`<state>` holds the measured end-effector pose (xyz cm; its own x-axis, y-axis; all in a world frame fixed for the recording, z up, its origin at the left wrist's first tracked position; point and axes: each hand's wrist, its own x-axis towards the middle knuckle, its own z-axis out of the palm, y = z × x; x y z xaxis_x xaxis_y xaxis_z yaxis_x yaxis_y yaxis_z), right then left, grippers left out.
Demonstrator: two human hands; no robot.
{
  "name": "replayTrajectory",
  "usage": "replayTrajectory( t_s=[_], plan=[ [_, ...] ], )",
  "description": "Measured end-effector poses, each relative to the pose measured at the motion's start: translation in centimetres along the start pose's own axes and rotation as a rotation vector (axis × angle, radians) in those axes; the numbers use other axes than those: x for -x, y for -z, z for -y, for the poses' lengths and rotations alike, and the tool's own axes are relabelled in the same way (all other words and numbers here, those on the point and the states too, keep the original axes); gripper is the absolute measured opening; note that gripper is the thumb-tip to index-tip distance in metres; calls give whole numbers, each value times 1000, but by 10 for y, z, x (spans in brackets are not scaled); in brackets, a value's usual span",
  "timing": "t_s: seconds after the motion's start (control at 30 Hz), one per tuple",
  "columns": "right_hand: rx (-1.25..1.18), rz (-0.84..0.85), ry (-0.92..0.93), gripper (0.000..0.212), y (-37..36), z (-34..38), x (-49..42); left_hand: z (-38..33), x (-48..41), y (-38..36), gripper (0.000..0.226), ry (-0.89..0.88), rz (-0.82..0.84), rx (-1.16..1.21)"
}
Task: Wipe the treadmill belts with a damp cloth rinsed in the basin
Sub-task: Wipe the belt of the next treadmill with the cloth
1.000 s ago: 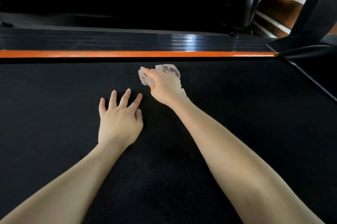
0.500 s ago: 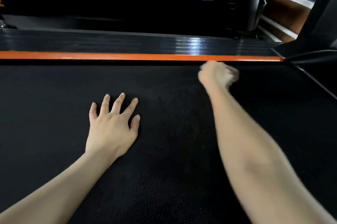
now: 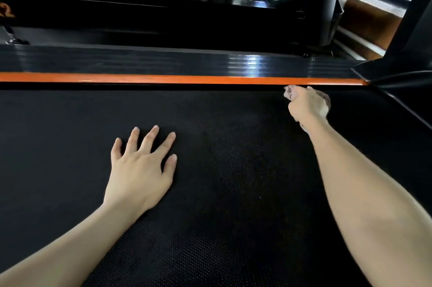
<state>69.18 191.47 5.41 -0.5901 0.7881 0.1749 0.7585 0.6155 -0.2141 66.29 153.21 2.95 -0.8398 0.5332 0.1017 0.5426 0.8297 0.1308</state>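
Swept across the belt (image 3: 233, 181) with the right hand (image 3: 306, 104). Started a second ago near the middle, just past the left hand (image 3: 140, 170). Now up at the far right corner, right beside the orange strip (image 3: 187, 80). Gripping the cloth (image 3: 288, 93) tight in a closed fist. Can see only small pale bits of it poking out at the front and side of the fist. Pressing it down on the belt, by the look of it, but hard to tell for sure.

Kept the left hand flat on the belt, with fingers spread wide and holding nothing. Hardly moved it since a second ago. Seems to be leaning on it for support.

Means one long wipe along the far edge of the belt, from the middle to the right end. Still plenty of belt to do nearer in, and off to the left. Cannot tell wet parts from dry on such a dark belt.

Probably time to pull the cloth back the other way, or start a new row a bit closer. Should watch out for the gap under the orange strip and the black frame (image 3: 397, 71) at the corner, so as not to bump knuckles or snag the cloth.

No basin in view anywhere. Cannot say how dirty the cloth is or when to rinse it.
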Motion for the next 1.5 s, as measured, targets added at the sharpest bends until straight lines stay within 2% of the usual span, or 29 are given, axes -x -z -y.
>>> replayTrajectory(
  t_s=[0.1,0.17,0.23,0.37,0.5,0.57,0.7,0.83,1.0,1.2,1.27,1.4,1.5],
  plan=[
    [58,4,119,32,1,46,36,-1,2,1,67,12,12,-6],
    [47,19,335,28,3,80,84,-1,1,1,54,18,27,-4],
    [-49,31,542,27,10,96,144,0,0,2,51,14,41,4],
    [-282,227,773,37,39,55,277,1,1,4,50,11,47,13],
    [-169,145,931,35,67,-9,366,-2,2,8,50,-3,40,48],
    [-143,139,931,35,67,-17,365,0,7,14,52,-22,12,99],
    [-207,185,818,34,54,-15,362,-5,34,32,55,-130,-48,140],
    [-260,174,790,34,59,-11,365,15,89,57,50,-253,4,22],
    [-236,225,710,35,66,-2,371,73,164,65,52,-100,56,-20],
    [-94,249,389,35,82,39,408,119,227,57,54,-81,155,-128],
    [-75,255,437,36,79,72,441,130,238,55,54,-68,153,-103],
    [-159,395,720,41,76,129,509,134,243,55,53,-69,142,-74],
    [-147,420,761,39,73,109,497,139,242,53,53,-100,135,-66]
  ],
)
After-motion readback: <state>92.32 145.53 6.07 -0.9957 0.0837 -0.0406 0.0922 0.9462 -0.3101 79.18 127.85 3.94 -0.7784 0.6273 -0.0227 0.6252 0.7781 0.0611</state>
